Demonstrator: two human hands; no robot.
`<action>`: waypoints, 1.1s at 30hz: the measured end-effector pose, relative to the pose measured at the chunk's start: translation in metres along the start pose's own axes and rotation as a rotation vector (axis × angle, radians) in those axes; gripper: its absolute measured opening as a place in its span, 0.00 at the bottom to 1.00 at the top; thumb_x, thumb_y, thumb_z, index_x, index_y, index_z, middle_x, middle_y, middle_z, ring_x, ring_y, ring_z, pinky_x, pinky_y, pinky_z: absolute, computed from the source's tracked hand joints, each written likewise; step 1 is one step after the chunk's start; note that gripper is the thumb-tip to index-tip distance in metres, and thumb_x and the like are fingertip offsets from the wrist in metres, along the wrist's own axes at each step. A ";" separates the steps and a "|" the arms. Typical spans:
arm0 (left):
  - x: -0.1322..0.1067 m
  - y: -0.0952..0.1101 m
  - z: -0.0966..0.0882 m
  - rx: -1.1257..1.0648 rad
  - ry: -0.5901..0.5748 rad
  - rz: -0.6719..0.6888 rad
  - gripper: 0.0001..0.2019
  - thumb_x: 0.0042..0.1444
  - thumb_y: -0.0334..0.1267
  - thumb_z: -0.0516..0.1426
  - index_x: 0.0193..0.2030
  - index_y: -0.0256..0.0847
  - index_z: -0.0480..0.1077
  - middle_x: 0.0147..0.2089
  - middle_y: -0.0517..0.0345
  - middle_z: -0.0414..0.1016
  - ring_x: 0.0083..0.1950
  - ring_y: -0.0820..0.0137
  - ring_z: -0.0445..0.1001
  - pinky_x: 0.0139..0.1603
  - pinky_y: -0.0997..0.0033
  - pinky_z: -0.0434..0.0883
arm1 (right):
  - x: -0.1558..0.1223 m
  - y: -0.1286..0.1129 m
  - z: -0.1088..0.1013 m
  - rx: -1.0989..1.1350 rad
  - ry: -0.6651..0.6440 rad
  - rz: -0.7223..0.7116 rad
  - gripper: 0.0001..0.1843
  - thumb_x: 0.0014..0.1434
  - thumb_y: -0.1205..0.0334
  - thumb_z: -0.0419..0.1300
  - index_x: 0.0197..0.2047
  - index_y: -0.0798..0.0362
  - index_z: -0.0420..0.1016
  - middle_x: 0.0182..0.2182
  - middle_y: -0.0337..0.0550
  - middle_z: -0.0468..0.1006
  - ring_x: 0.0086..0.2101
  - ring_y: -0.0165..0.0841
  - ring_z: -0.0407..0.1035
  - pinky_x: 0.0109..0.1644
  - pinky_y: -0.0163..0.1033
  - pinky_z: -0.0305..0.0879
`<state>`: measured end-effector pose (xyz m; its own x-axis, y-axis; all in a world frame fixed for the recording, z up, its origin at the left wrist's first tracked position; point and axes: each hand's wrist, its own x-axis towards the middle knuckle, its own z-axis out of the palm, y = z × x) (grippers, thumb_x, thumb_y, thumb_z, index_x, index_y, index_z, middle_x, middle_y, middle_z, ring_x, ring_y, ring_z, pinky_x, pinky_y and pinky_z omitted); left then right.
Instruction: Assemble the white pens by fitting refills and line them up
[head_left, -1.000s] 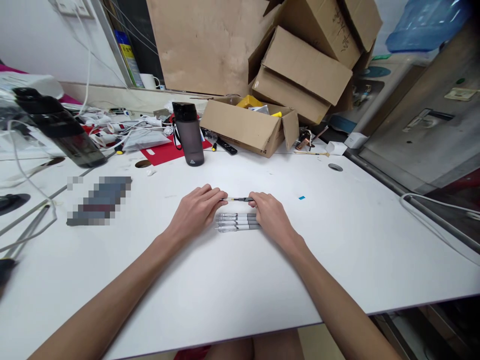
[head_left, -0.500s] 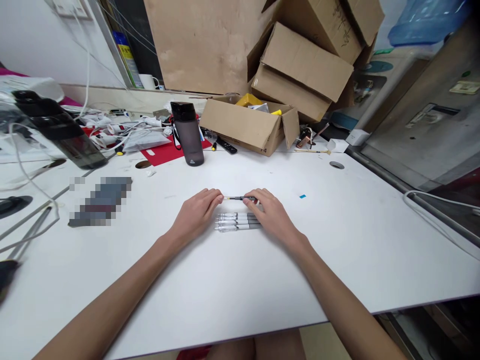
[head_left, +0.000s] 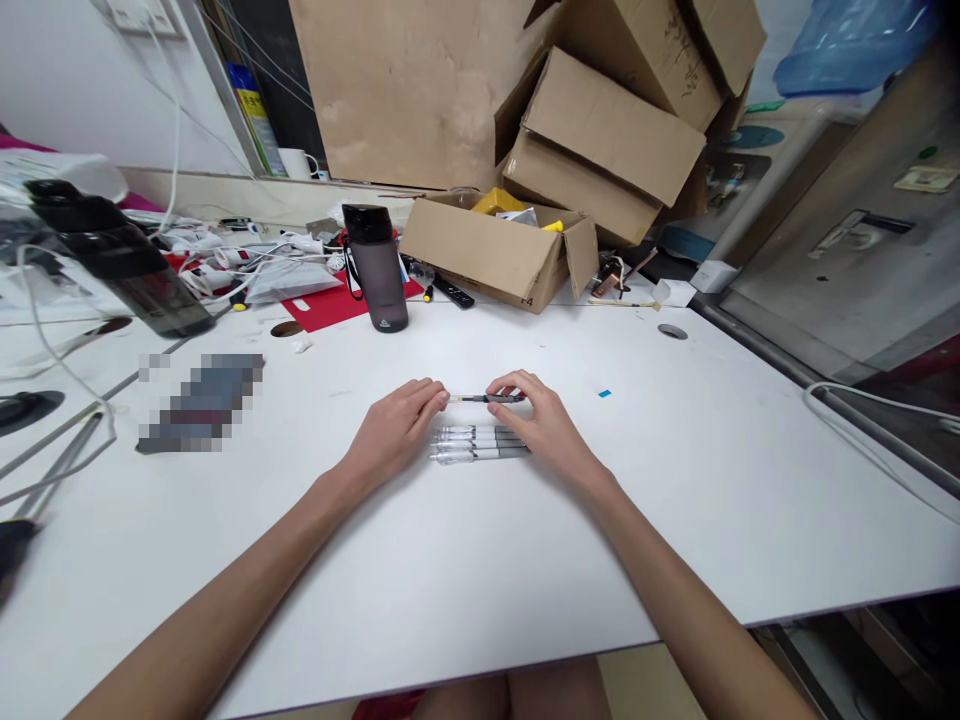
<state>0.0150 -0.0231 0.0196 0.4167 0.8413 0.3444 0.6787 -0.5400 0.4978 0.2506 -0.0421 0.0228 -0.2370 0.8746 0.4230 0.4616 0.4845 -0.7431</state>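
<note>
My left hand point(head_left: 397, 425) is closed, its thumb and fingertips pinching the left end of a thin pen refill point(head_left: 463, 399). The refill runs level into a dark pen barrel point(head_left: 499, 398), which my right hand point(head_left: 544, 415) grips between thumb and fingers. Just below, several white and clear pens point(head_left: 469, 443) lie side by side on the white table point(head_left: 450, 560). The heel of my right hand covers their right ends. The very tip of the refill is hidden in my left fingers.
A dark water bottle point(head_left: 379, 270) stands beyond my hands, beside an open cardboard box point(head_left: 480, 250). To the left lie a blurred-out flat object point(head_left: 206, 400) and another bottle point(head_left: 124, 260). A small blue scrap point(head_left: 604, 393) rests to the right, and cables clutter the back left.
The fingers of my right hand have lifted and shifted slightly right along the barrel, showing more of it. My left hand stays almost in place.
</note>
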 end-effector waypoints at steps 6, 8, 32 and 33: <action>-0.001 -0.001 -0.001 -0.005 0.021 -0.008 0.19 0.74 0.47 0.43 0.35 0.45 0.67 0.37 0.59 0.68 0.40 0.65 0.70 0.43 0.66 0.64 | -0.002 -0.002 0.002 0.153 -0.091 0.144 0.15 0.71 0.50 0.53 0.43 0.48 0.76 0.37 0.39 0.79 0.37 0.34 0.72 0.42 0.39 0.66; 0.000 -0.001 -0.001 -0.004 0.015 -0.009 0.20 0.74 0.47 0.43 0.34 0.44 0.67 0.37 0.60 0.66 0.40 0.65 0.69 0.44 0.66 0.64 | -0.002 -0.002 0.002 0.169 -0.088 0.137 0.16 0.71 0.51 0.52 0.41 0.49 0.77 0.35 0.39 0.79 0.36 0.34 0.71 0.41 0.38 0.66; 0.002 0.010 -0.004 -0.348 -0.088 -0.109 0.24 0.74 0.49 0.43 0.33 0.41 0.69 0.33 0.62 0.64 0.34 0.68 0.63 0.40 0.68 0.59 | 0.001 -0.005 -0.001 0.272 0.059 0.082 0.08 0.65 0.57 0.63 0.44 0.47 0.81 0.43 0.40 0.82 0.42 0.35 0.76 0.50 0.40 0.71; 0.002 0.010 -0.004 -0.377 -0.100 -0.123 0.24 0.74 0.50 0.43 0.33 0.41 0.69 0.33 0.62 0.64 0.34 0.68 0.62 0.40 0.69 0.59 | 0.002 -0.004 -0.001 0.275 0.070 0.068 0.07 0.64 0.58 0.64 0.45 0.47 0.81 0.44 0.40 0.82 0.43 0.35 0.76 0.51 0.41 0.71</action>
<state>0.0207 -0.0267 0.0287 0.4156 0.8886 0.1943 0.4658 -0.3914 0.7936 0.2491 -0.0427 0.0272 -0.1494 0.9065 0.3949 0.2229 0.4200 -0.8797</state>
